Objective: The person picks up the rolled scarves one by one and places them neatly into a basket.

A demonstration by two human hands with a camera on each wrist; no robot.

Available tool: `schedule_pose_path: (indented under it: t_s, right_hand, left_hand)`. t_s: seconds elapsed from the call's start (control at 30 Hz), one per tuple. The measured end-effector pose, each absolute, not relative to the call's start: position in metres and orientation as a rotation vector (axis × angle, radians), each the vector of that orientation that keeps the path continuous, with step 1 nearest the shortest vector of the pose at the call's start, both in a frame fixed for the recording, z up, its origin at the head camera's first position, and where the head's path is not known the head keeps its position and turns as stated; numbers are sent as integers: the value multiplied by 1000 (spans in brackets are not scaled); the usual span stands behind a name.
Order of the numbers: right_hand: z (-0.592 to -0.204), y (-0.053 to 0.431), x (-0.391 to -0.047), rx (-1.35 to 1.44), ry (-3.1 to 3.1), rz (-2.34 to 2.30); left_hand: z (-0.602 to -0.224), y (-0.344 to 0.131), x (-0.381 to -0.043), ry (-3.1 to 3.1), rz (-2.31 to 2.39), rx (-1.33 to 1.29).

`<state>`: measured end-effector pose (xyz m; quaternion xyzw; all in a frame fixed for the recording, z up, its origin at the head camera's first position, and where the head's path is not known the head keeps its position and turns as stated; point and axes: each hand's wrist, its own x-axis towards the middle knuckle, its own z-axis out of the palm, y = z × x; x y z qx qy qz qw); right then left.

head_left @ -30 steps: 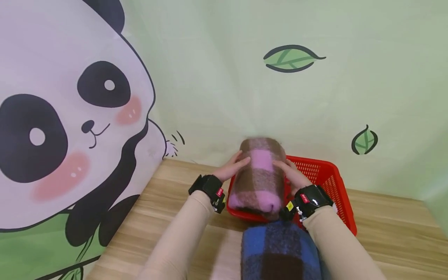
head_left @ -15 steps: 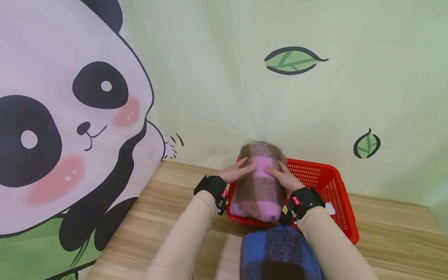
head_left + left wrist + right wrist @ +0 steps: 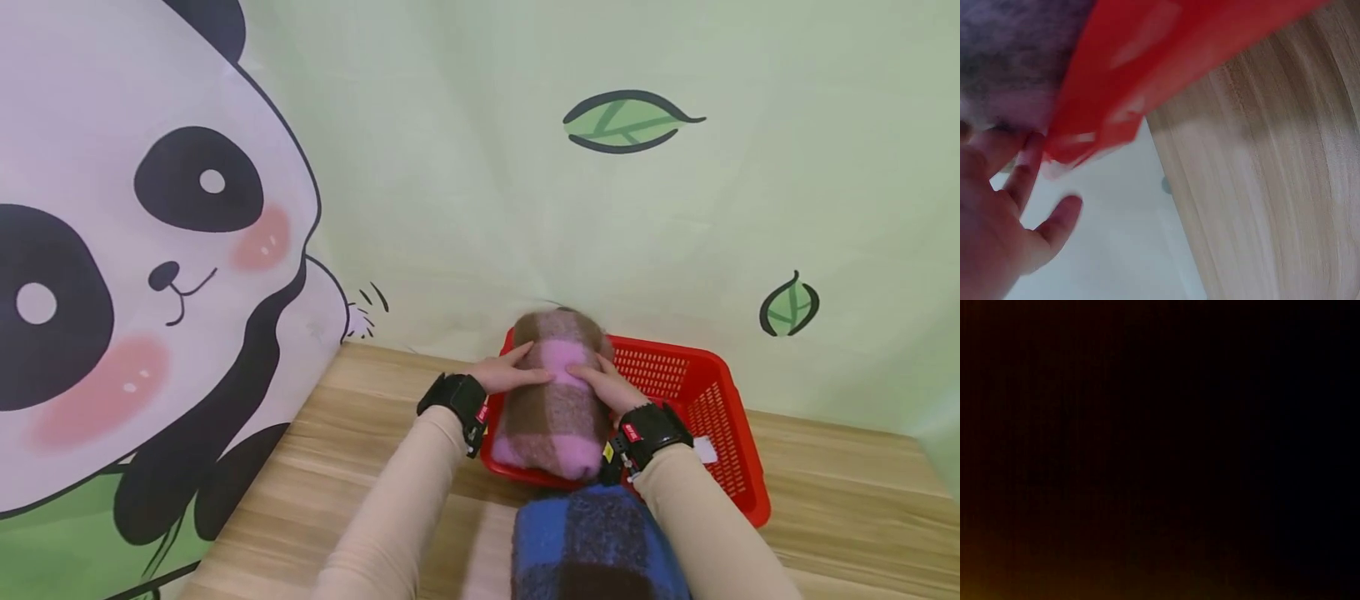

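Observation:
A rolled fuzzy cloth (image 3: 553, 412) in pink-and-brown checks lies in the left part of a red plastic basket (image 3: 667, 354). My left hand (image 3: 504, 373) rests along its left side, thumb laid over the top. On the opposite side my right hand (image 3: 615, 390) presses on it, its thumb also reaching inward across a pink check. In the left wrist view, the fingers of the left hand (image 3: 997, 212) touch the cloth (image 3: 1016, 69) beside the basket's red wall (image 3: 1129, 56). The right wrist view is almost black and shows no hand.
Right in front of the basket, a blue-and-dark checked cloth roll (image 3: 588, 533) lies on the wooden tabletop (image 3: 390, 392). A white slip (image 3: 705, 450) shows inside the basket. Behind stands a pale green backdrop (image 3: 450, 167) with a printed panda and leaves.
The pink-and-brown roll has settled slightly lower in the basket. Both thumbs have moved inward over its top, leaving the hands closer together. The head view has shifted a little.

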<state>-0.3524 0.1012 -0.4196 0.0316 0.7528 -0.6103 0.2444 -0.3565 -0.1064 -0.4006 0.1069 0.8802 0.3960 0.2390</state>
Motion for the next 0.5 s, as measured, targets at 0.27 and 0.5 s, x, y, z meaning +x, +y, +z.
schedule_pose_path:
  t_s: [0.27,0.5]
  right_hand:
    - [-423,101,-354,113,2079,-1619]
    - [-426,99,-354,77,2125,-1574]
  left_hand:
    - [-405,-106,-359,2440,1018,316]
    - [-408,-103,-362,2541,929,362]
